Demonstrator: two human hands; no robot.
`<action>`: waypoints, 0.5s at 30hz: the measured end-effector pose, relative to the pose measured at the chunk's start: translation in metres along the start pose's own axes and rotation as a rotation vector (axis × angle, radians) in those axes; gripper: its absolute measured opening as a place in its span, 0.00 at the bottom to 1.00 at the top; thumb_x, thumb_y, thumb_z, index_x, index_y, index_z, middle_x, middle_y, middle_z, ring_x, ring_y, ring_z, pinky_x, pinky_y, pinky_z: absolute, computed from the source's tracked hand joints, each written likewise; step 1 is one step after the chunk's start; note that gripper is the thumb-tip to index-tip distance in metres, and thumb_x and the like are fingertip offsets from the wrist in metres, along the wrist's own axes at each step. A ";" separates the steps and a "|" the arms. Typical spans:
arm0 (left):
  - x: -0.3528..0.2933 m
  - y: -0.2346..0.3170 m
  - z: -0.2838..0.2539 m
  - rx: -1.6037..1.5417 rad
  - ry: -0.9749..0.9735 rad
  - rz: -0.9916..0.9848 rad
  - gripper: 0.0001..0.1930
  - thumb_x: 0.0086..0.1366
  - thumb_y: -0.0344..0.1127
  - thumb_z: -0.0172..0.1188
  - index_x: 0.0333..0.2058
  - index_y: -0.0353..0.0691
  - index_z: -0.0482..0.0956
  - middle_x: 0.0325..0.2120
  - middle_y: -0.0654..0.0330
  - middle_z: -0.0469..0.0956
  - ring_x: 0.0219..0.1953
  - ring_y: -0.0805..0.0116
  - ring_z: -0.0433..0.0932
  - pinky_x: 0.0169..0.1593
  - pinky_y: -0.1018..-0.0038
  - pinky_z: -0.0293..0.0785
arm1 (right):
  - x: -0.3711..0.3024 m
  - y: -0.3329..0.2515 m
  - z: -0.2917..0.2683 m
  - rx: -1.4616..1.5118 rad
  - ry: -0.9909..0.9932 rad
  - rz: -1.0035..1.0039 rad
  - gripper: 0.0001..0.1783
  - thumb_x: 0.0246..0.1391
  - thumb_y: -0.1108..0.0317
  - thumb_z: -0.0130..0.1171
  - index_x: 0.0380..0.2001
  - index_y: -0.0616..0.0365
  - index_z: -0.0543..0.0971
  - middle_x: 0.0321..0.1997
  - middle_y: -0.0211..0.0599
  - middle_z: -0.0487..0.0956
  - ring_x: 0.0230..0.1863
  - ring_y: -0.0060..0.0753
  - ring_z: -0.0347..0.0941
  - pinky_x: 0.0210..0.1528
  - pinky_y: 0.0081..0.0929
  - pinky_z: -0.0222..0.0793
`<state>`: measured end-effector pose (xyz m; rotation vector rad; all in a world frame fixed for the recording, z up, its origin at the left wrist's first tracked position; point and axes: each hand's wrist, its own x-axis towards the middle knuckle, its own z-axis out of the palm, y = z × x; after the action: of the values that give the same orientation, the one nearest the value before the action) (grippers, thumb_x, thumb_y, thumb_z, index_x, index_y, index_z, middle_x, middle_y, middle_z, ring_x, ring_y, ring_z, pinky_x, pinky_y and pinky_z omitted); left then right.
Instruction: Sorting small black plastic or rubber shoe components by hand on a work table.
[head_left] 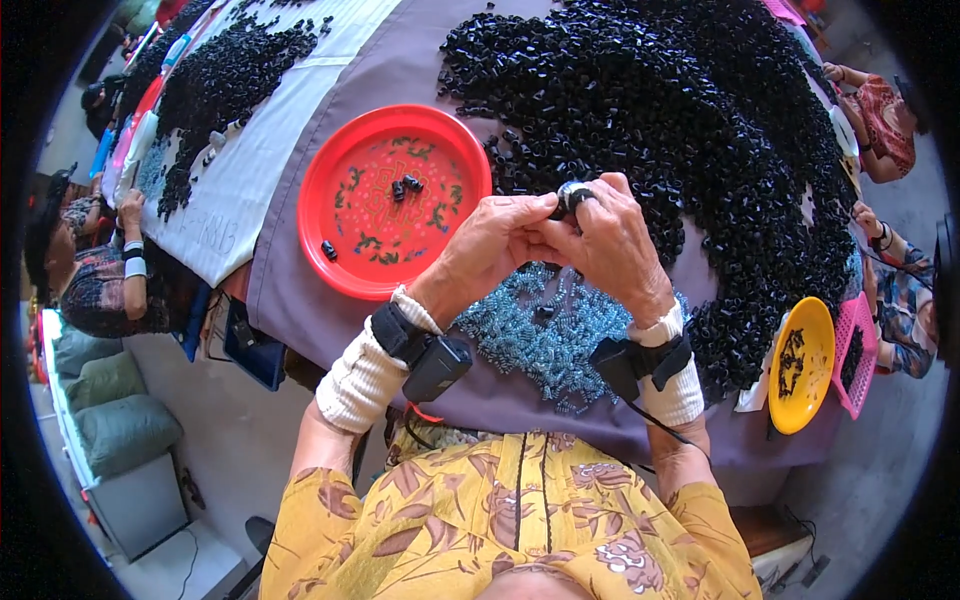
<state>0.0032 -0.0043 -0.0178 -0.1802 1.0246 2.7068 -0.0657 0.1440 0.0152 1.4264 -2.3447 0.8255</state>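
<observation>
My left hand point(492, 240) and my right hand point(618, 240) meet above the table, fingers bent and pinched together. Between their fingertips is a small black plastic piece point(560, 210), mostly covered by the fingers. A black band and something shiny show at my right fingers. Just below my hands lies a heap of small bluish metal springs point(530, 340), with a black piece among them. To the left, a red round tray point(322, 165) with a printed pattern holds several black pieces point(408, 186). A large pile of black plastic pieces point(620, 90) spreads beyond and right of my hands.
A yellow dish point(815, 330) with dark bits and a pink basket point(862, 345) sit at the right edge of the purple tablecloth point(285, 270). Another black heap point(235, 75) lies on the white cloth at left. People sit at both sides.
</observation>
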 end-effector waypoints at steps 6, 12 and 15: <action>-0.001 0.003 -0.003 0.167 0.061 -0.023 0.19 0.67 0.45 0.47 0.36 0.33 0.76 0.31 0.55 0.79 0.34 0.67 0.79 0.41 0.68 0.78 | 0.000 0.006 0.000 -0.006 -0.016 -0.003 0.14 0.42 0.62 0.62 0.13 0.59 0.73 0.17 0.36 0.73 0.24 0.37 0.69 0.39 0.34 0.61; -0.007 0.004 -0.001 0.292 0.156 -0.022 0.23 0.66 0.51 0.48 0.35 0.33 0.77 0.30 0.56 0.79 0.33 0.68 0.79 0.40 0.71 0.78 | -0.001 0.008 0.001 0.007 -0.038 0.007 0.14 0.42 0.62 0.62 0.13 0.58 0.73 0.16 0.37 0.73 0.24 0.37 0.70 0.39 0.33 0.62; -0.007 0.001 -0.001 0.333 0.124 0.022 0.20 0.66 0.48 0.49 0.35 0.33 0.77 0.30 0.56 0.79 0.33 0.68 0.79 0.40 0.71 0.78 | 0.002 0.007 0.001 0.000 -0.064 -0.012 0.14 0.43 0.61 0.62 0.16 0.59 0.74 0.17 0.38 0.73 0.24 0.39 0.70 0.38 0.33 0.62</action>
<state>0.0098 -0.0076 -0.0164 -0.2782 1.5008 2.5212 -0.0726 0.1440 0.0129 1.4873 -2.3801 0.7878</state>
